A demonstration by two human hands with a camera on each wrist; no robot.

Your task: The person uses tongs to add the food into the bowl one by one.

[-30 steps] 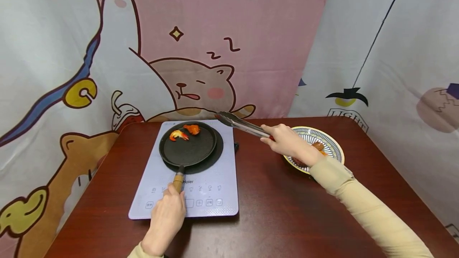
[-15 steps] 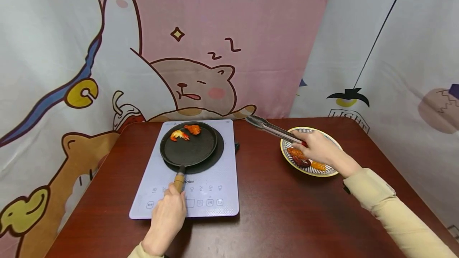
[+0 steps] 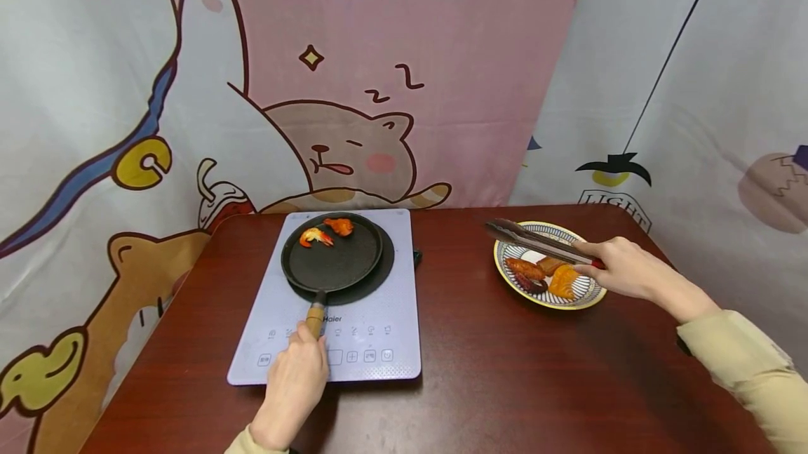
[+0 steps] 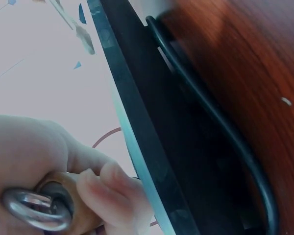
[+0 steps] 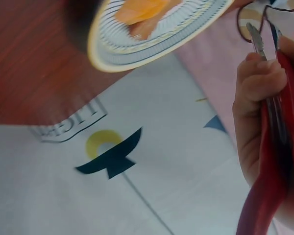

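Observation:
My left hand [image 3: 297, 370] grips the wooden handle [image 3: 314, 317] of a black frying pan [image 3: 331, 264] on an induction cooker [image 3: 400, 306]. A metal ring [image 4: 36, 210] sticks out of the handle's end in the left wrist view. A shrimp [image 3: 315, 237] and a chicken drumstick [image 3: 339, 227] lie in the pan's far part. My right hand [image 3: 631, 268] holds metal tongs [image 3: 536, 240] by their red handles [image 5: 264, 196]. The tongs cross over a patterned plate [image 3: 501, 264] bearing several food pieces, among them a chicken wing [image 3: 525, 269] and an orange piece [image 3: 564, 281]. Nothing shows between the tongs' tips.
The cooker and plate stand on a reddish-brown wooden table [image 3: 467, 370]. A black cable [image 4: 210, 107] runs along the cooker's side in the left wrist view. Cartoon-printed cloth [image 3: 480, 89] hangs behind the table.
My right hand has moved right with the tongs, from near the pan to over the plate, uncovering the food there. My left hand and the pan have stayed put.

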